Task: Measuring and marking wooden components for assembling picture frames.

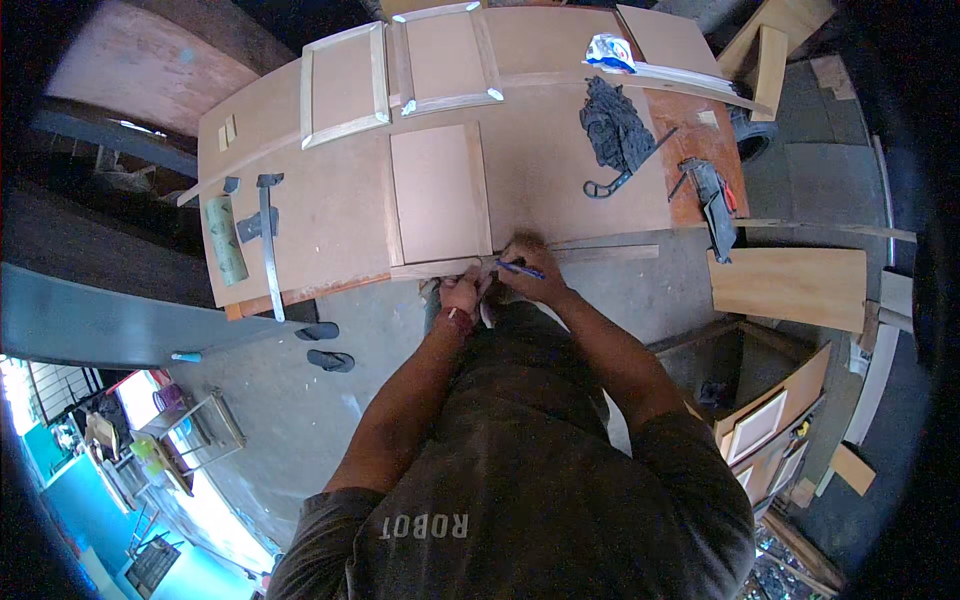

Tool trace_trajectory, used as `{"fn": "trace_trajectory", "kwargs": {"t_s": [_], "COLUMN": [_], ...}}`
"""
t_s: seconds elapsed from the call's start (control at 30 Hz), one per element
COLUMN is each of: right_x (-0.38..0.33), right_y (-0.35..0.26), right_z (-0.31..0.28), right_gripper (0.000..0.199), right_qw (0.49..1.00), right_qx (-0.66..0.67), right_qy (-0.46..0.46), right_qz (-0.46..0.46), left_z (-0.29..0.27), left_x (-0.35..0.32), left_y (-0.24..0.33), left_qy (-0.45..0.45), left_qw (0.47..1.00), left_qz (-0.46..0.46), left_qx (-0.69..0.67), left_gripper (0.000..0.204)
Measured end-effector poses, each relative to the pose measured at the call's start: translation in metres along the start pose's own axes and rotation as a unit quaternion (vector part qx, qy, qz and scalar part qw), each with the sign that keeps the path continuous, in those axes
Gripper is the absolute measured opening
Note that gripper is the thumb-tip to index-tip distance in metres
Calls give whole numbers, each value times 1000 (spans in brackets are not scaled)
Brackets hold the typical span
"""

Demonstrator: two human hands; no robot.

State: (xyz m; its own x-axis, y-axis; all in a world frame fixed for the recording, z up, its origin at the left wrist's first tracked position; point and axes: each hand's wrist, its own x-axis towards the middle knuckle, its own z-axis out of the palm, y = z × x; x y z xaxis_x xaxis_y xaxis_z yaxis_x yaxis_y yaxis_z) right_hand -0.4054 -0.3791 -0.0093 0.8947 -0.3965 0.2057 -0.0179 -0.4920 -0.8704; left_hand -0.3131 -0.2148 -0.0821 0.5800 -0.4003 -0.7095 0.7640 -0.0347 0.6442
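At the table's near edge, my right hand (537, 280) is closed round a blue pen (520, 268), its tip by a wooden strip (430, 270). My left hand (461, 293), with a red band at the wrist, grips that strip from below, close beside the right hand. Part of the left fingers is hidden. Just beyond lies a rectangular panel (437, 185) with a narrow wooden strip along each long side. Another length of wood (610, 253) sticks out to the right of my hands.
On the table (330, 210) are two wooden frames (345, 85), a metal square (270, 250), a green roll (225, 240), a dark crumpled cloth (612, 125) and a handsaw-like tool (625, 180). Sandals (330, 360) lie on the floor at left. A plywood board (790, 290) is at right.
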Motion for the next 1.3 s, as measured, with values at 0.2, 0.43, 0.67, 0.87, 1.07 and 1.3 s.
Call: {"fn": "trace_trajectory", "kwargs": {"t_s": [0.2,0.43,0.67,0.87,1.07,1.3], "right_x": [-6,-12,-13,-16,-4,-9], "right_y": [7,15,16,22,10,15], "right_z": [-4,-4,-2,-4,-6,-10], "right_gripper": [24,24,23,26,22,25], "right_qw": [1000,999,996,998,998,997], "right_qx": [20,23,31,19,6,-6], "right_qy": [-3,-11,-34,-21,-39,-48], "right_qz": [11,39,74,47,39,56], "left_z": [14,42,40,42,11,22], "left_x": [-4,-24,-28,-27,5,-5], "left_y": [3,33,38,35,2,1], "left_qy": [8,57,44,47,-49,-27], "left_qw": [999,995,991,985,993,994], "left_qz": [-11,-69,-105,-134,-37,33], "left_qx": [-35,-34,-64,-101,102,105], "left_gripper": [19,24,31,28,32,29]}}
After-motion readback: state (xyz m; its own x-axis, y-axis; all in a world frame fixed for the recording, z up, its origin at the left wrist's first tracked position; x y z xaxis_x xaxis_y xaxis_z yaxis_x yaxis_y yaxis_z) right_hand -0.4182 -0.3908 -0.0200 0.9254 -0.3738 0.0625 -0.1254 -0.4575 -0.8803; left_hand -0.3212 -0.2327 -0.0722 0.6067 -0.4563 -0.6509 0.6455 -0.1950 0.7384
